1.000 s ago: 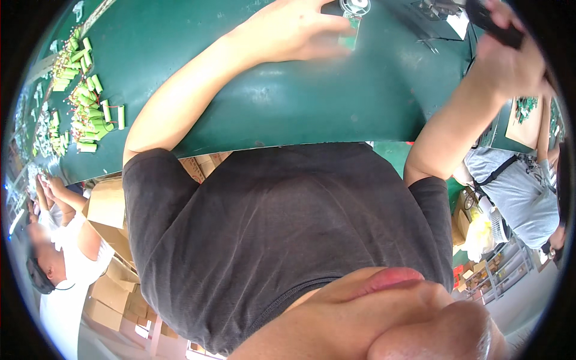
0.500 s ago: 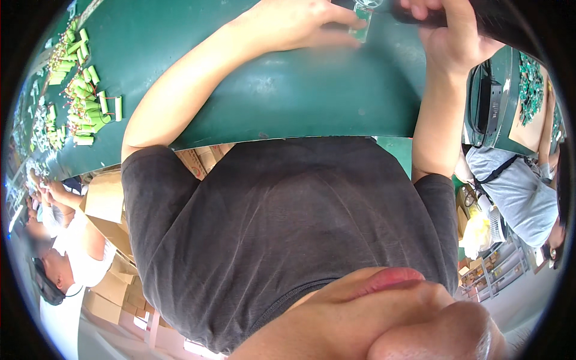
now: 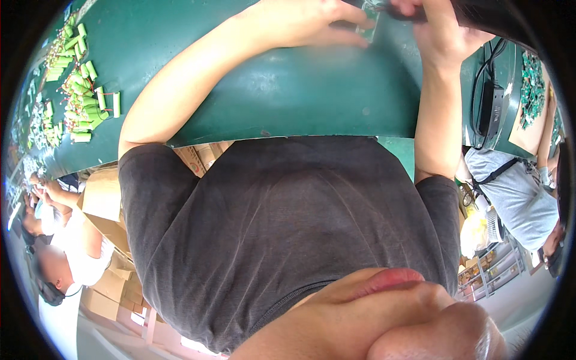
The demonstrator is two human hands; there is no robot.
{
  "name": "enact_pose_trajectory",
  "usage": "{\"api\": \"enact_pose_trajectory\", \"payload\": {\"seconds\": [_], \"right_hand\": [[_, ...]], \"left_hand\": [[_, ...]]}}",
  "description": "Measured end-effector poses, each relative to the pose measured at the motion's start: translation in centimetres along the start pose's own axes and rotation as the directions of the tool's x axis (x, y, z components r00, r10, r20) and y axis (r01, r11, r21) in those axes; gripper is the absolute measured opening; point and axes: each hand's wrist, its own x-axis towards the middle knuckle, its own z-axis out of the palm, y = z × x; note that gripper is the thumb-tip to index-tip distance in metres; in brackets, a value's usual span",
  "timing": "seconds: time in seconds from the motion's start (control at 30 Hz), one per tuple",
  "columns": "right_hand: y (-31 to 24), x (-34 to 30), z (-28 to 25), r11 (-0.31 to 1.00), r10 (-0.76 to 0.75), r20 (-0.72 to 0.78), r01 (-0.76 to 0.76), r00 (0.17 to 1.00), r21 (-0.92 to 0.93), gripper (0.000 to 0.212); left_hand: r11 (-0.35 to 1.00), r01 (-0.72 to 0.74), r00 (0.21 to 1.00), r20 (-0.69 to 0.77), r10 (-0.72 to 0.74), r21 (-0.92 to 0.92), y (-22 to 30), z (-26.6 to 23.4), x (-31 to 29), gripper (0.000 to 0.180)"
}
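Note:
At the top edge my left hand [image 3: 315, 23] stretches over the green table, its fingertips at a small clear plastic piece [image 3: 372, 17] that they seem to grip by its side. The fingers are partly blurred and the piece is cut off by the picture's edge. My right hand [image 3: 443, 35] is closed around a long black thing [image 3: 489, 19], whose kind I cannot make out. Its near end lies close to the clear piece.
Green cylindrical battery cells [image 3: 84, 99] with red wires are heaped at the left. A black power adapter [image 3: 492, 108] with a cable lies at the right, beside a pile of small green circuit boards [image 3: 531, 90]. Co-workers sit at both sides; cardboard boxes [image 3: 103, 195] stand at the lower left.
My right hand has shifted slightly left with the black thing, and more of the adapter's cable shows. My left fingertips and the clear piece have moved a little to the right.

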Motion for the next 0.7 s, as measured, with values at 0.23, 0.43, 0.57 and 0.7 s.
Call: {"api": "enact_pose_trajectory", "payload": {"seconds": [0.23,0.43,0.57,0.7], "right_hand": [[-0.9,-0.3,1.1,0.977,0.212,-0.122,-0.215,0.97,-0.01,0.038],[-0.6,-0.5,0.2,0.995,0.089,-0.176,-0.081,0.98,0.053,0.04],[-2.0,-0.3,0.8,0.952,0.303,-0.291,-0.302,0.907,0.05,0.046],[-0.5,0.0,1.0,0.935,0.307,-0.105,-0.321,0.946,-0.152,0.033]], "left_hand": [[0.999,0.036,0.999,0.039,-0.036,-0.001,0.2,-0.2,0.2,0.025],[0.994,0.107,0.994,0.021,-0.107,-0.005,0.9,-1.1,1.1,0.024],[0.972,0.235,0.957,-0.18,-0.228,0.022,-1.2,-5.6,3.4,0.027],[0.831,0.444,0.882,-0.328,-0.338,0.336,-10.3,-12.8,2.6,0.045]]}}
